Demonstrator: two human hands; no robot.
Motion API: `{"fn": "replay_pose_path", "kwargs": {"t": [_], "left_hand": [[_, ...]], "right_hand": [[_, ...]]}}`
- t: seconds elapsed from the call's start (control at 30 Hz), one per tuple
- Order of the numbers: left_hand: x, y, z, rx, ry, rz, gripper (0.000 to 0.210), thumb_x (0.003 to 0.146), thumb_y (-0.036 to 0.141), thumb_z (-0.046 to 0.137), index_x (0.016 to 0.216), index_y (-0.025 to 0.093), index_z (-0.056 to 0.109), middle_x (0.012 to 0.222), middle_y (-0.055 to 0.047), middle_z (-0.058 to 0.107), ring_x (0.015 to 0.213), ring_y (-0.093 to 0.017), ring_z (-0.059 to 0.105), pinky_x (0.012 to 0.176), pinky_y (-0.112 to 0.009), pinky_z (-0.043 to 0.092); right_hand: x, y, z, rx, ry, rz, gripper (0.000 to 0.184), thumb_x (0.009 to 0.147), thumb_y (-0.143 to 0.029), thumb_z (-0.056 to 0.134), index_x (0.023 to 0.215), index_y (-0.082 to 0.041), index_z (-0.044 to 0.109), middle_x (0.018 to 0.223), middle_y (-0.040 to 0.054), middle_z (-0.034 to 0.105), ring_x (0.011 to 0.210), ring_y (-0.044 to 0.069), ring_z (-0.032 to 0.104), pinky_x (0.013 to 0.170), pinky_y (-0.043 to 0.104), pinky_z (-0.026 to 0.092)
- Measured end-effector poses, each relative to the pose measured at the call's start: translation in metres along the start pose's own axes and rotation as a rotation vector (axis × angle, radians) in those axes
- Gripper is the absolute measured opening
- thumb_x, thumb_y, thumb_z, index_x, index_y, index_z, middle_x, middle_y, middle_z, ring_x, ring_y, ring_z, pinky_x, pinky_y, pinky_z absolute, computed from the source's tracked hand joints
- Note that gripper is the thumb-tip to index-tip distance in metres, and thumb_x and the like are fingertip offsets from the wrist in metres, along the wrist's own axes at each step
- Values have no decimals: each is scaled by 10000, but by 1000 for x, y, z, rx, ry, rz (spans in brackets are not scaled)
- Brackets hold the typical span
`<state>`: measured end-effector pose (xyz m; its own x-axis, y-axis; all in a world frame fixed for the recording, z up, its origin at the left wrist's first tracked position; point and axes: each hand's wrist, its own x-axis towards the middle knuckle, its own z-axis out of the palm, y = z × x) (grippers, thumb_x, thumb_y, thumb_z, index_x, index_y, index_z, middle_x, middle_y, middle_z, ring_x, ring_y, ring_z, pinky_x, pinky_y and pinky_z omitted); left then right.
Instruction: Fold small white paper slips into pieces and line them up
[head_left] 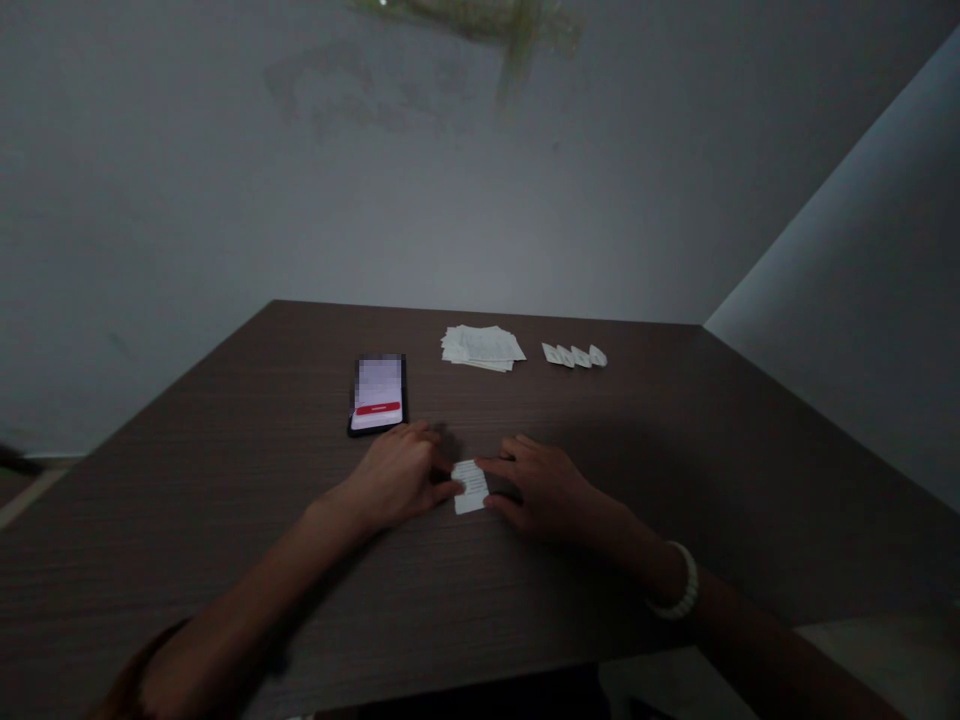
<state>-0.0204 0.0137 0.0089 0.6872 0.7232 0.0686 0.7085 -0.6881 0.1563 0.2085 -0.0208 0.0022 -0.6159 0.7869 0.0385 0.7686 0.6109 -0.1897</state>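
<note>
A small piece of white paper (471, 488) with dark lines of writing or print lies on the table between my hands. My left hand (409, 468) grips its left edge with thumb and fingertips. On the opposite side, my right hand (541, 485) has its thumb and index finger at the right edge, the other fingers curled toward the tabletop. A pale beaded bracelet (684, 583) circles my right wrist. Just beyond my left hand is a phone (379, 393), its lit screen showing a red bar.
Farther back on the dark wooden table (247, 450) lies a loose stack of white paper sheets (484, 346). To its right, several small folded white papers (574, 356) overlap in a row. A grey wall (375, 220) stands behind the table, with another wall at the right.
</note>
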Motion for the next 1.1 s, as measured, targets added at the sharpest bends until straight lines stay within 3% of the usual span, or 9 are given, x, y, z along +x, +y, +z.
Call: {"fn": "replay_pose_path", "kwargs": {"t": [0.37,0.57,0.73,0.9,1.1], "left_hand": [[4,-7,1,-168,16,-46,274,754,430,731,913,206,720,927,-49,661,923,-245,590,784,-336,440],[3,-8,5,-234,31,-28,218,755,375,728,885,201,714,924,-52,635,937,-246,574,796,-349,440],[3,-8,8,-308,62,-33,180,763,334,715,860,183,702,888,-50,629,873,-219,572,749,-328,440],[4,-4,4,-413,74,12,196,855,290,606,739,174,713,779,-44,624,778,-183,568,687,-305,423],[4,1,-5,-499,74,63,309,905,283,526,671,151,678,698,-32,586,703,-155,530,655,-283,415]], "right_hand": [[2,3,-1,56,20,1,474,849,-420,604,1264,-204,534,1090,98,562,990,239,507,799,350,428],[12,10,-2,216,47,-17,479,710,-386,752,1103,-185,567,1083,77,569,1012,229,518,838,346,422],[16,8,-1,373,116,-3,422,644,-255,792,984,-190,551,956,31,608,873,177,539,744,284,411],[18,9,11,621,179,57,188,765,-214,679,918,-183,575,711,-34,568,621,96,494,580,216,365],[24,12,21,881,257,152,143,792,-257,653,888,-160,611,675,-17,596,587,93,518,533,202,380]]}}
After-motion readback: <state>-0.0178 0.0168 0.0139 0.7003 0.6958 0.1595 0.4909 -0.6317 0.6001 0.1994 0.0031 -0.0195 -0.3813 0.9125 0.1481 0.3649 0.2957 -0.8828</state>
